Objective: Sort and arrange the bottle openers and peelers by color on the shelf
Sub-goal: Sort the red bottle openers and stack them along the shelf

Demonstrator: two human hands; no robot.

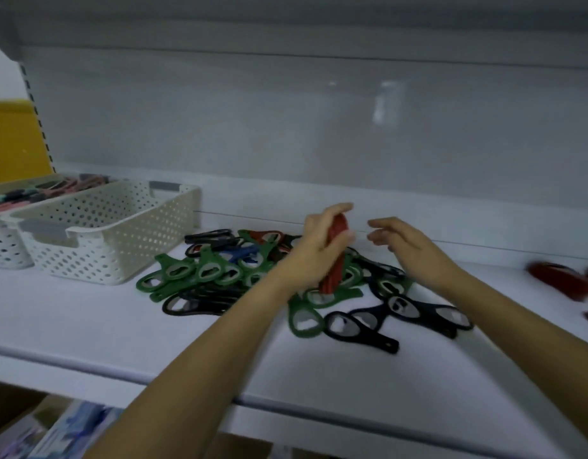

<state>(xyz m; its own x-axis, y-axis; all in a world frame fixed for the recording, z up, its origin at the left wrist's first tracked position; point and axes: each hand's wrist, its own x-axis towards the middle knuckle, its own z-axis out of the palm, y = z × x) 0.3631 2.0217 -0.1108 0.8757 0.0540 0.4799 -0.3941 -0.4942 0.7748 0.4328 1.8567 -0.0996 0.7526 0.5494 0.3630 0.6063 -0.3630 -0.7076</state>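
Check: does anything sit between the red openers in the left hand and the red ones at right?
Only the open right hand hovers between the held red openers and the red group on the shelf.

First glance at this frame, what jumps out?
The tangled pile of green, black and blue bottle openers mid-shelf. Above it the left hand grips a bunch of red openers, the right hand open beside it. Two white perforated baskets stand at left.

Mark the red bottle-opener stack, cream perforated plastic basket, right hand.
red bottle-opener stack (339, 226), head view, upper end
cream perforated plastic basket (147, 233), head view, side wall
right hand (415, 250), head view, back of hand
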